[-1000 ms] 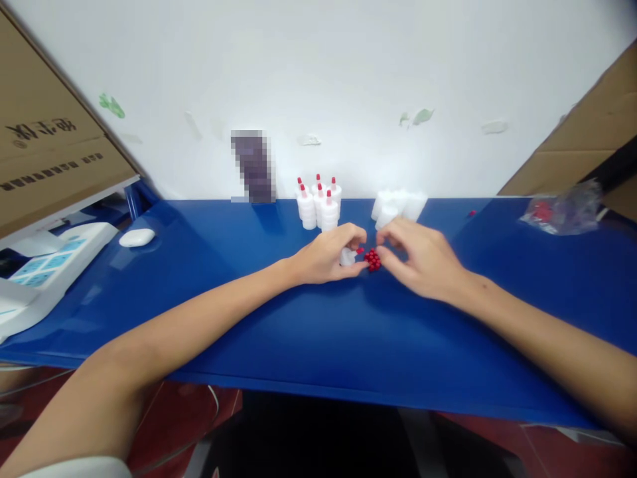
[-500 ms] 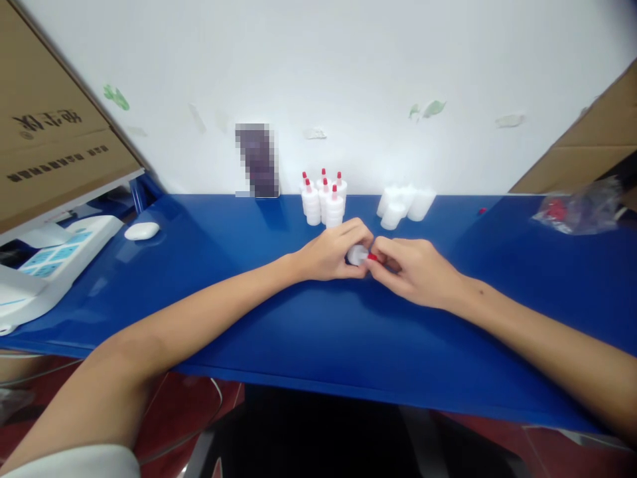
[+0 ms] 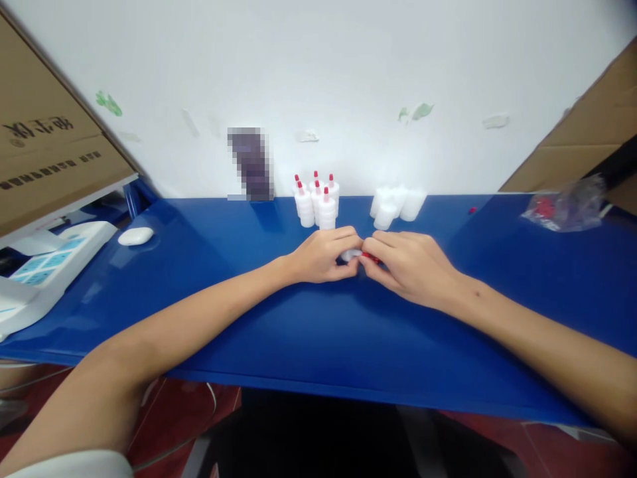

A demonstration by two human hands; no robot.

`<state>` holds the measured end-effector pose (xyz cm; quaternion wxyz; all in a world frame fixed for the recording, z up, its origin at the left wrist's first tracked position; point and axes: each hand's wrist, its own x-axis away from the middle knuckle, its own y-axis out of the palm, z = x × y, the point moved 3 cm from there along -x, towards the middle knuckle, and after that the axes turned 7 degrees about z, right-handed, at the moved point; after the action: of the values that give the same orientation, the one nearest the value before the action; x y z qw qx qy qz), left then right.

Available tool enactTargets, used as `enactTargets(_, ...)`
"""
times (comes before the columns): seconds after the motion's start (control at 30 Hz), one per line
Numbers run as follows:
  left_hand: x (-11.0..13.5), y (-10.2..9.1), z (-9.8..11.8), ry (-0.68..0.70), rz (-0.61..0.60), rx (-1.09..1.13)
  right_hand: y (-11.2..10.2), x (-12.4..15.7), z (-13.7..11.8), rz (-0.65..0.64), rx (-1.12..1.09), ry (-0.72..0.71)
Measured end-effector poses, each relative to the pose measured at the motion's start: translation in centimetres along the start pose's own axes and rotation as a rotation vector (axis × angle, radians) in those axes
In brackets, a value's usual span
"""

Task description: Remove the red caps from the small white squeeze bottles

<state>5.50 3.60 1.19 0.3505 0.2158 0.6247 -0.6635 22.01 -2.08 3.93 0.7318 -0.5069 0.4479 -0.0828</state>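
My left hand (image 3: 328, 255) is closed around a small white squeeze bottle (image 3: 351, 254), which lies tilted with its nozzle end toward the right. The fingers of my right hand (image 3: 405, 265) pinch a red cap (image 3: 369, 257) at that nozzle end. Both hands meet low over the blue table, and most of the bottle is hidden by my fingers. Behind my left hand stands a cluster of white bottles with red tips (image 3: 326, 211). Several plain white bottles or jars (image 3: 385, 216), without red tips, are grouped beyond my right hand.
A loose red cap (image 3: 472, 210) and a clear plastic bag with red pieces (image 3: 565, 207) lie at the right on the blue table (image 3: 298, 338). To the left are a white oval case (image 3: 136, 236), a white device (image 3: 60, 265) and a cardboard box (image 3: 50, 133). A blurred-out dark panel (image 3: 253, 162) leans at the wall.
The view has shifted slightly. My right hand has turned, knuckles more on top, with its fingers still at the red cap. The left hand keeps its hold on the bottle.
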Motion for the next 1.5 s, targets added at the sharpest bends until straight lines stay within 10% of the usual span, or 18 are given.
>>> enactTargets(0.33, 0.3, -0.2, -0.3, -0.048, -0.038, -0.028, -0.5, 0.7, 4.8, -0.084, -0.174, 0.258)
enactTargets(0.53, 0.1, -0.2, -0.3, -0.076, -0.043, -0.002, 1.3, 2.1, 8.8, -0.394, -0.065, 0.338)
enactTargets(1.5, 0.0, -0.1, -0.5, -0.165, -0.123, 0.022, 1.7, 1.6, 6.3, -0.403, -0.182, 0.260)
